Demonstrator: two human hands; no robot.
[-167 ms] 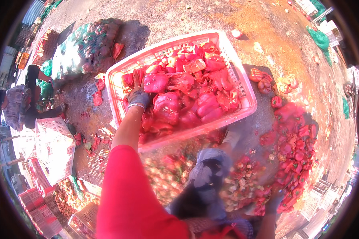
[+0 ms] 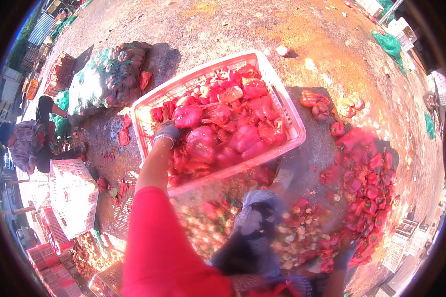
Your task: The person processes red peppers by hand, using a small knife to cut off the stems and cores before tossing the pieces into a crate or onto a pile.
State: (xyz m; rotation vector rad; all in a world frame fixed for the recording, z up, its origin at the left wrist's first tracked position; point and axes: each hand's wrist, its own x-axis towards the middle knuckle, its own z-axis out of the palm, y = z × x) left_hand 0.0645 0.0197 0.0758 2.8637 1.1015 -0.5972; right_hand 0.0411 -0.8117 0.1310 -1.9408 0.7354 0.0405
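Note:
A pink plastic crate [image 2: 293,129] in front of me is filled with red bell peppers [image 2: 188,117], some cut or broken. My left hand [image 2: 167,130], in a grey glove, reaches into the left part of the crate; its fingers stretch over the peppers beside a large one, not wrapped round it. Low on the right, my right hand [image 2: 344,256], also gloved, is at the near edge of a big heap of red peppers [image 2: 367,188]. Its fingers are blurred and partly hidden, so whatever they may hold does not show.
A stuffed green net sack [image 2: 106,74] lies at the upper left. A crouching person [image 2: 27,141] is at the far left, near a white crate [image 2: 73,195]. Cut pepper scraps [image 2: 302,225] cover the ground around my legs. Loose peppers [image 2: 316,105] lie right of the pink crate.
The whole view has shifted slightly, with the crate now a little lower and to the left. My left hand stays on the peppers, and my right hand remains by the heap.

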